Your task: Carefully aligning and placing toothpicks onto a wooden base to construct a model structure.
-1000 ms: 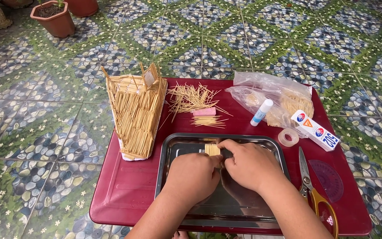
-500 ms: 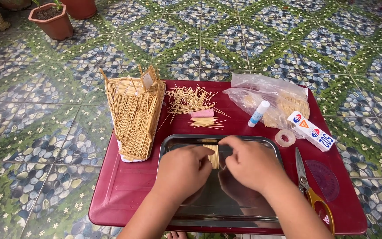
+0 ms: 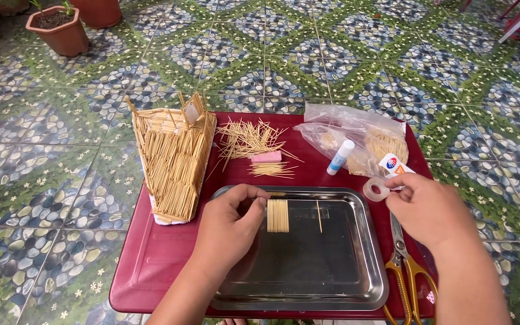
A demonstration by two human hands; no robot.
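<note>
A low dark-red plastic table carries a rectangular shiny steel tray. On the tray lies a small flat raft of pale toothpicks, which the left hand pinches by its edge. Beyond the tray's right rim, the right hand grips a clear tape roll.

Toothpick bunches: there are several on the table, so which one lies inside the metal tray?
The neat flat row of toothpicks, sticks side by side beside the left hand. The others lie loose on the red table.

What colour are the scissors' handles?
Yellow, on the scissors beside the metal tray; the head view shows them.
</note>
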